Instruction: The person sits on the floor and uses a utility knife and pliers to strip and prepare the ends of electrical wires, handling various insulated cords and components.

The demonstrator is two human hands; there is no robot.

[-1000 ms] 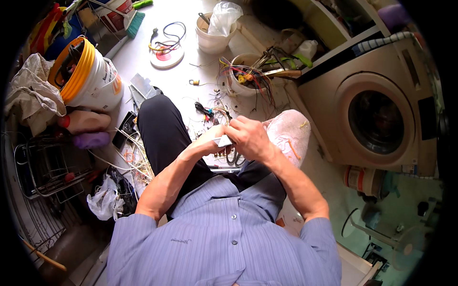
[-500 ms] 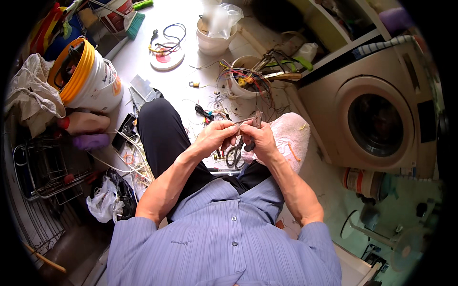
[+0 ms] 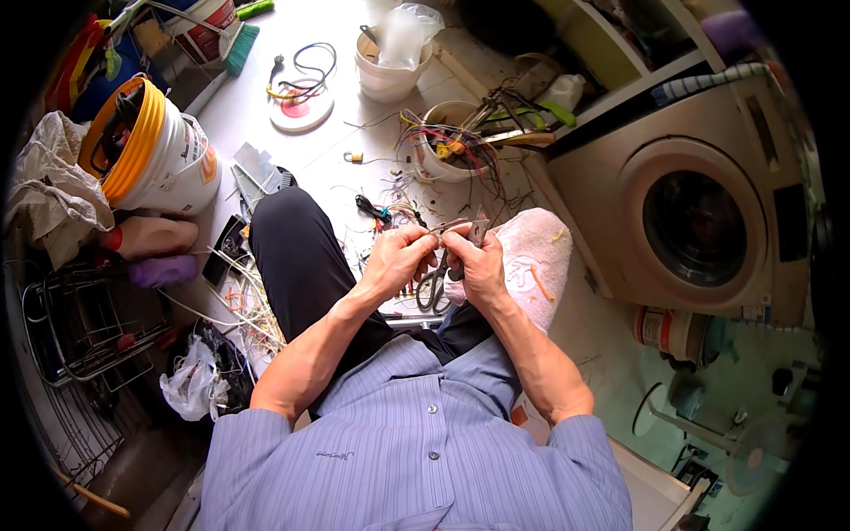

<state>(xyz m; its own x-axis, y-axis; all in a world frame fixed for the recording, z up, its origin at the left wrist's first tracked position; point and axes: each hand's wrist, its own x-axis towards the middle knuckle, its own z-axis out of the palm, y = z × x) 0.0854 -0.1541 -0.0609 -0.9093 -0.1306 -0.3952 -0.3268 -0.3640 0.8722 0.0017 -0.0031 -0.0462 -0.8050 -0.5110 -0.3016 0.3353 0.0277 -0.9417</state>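
My left hand (image 3: 398, 258) is closed in a pinch on a thin wire (image 3: 453, 223), of which only a short length shows above the fingers. My right hand (image 3: 478, 264) meets it fingertip to fingertip, wrapped round a flat, broad-bladed tool (image 3: 479, 232) whose dark handle end sticks out below the palm. That hand's thumb and forefinger press near the wire too. Just below the hands, between my legs, lie dark-handled scissors (image 3: 431, 290). A pink towel (image 3: 537, 257) with an orange strip covers my right knee.
Beyond the hands, wire scraps and a black cable (image 3: 372, 209) litter the floor. A white bucket (image 3: 434, 164) holds wires and tools. Pale cables (image 3: 252, 305) heap beside my left leg. A washing machine (image 3: 611, 221) stands at right, a yellow-rimmed bucket (image 3: 181, 177) at left.
Both hands stay together at nearly the same spot, still gripping the wire and the tool. The whole view has shifted slightly; the surrounding things lie as before.
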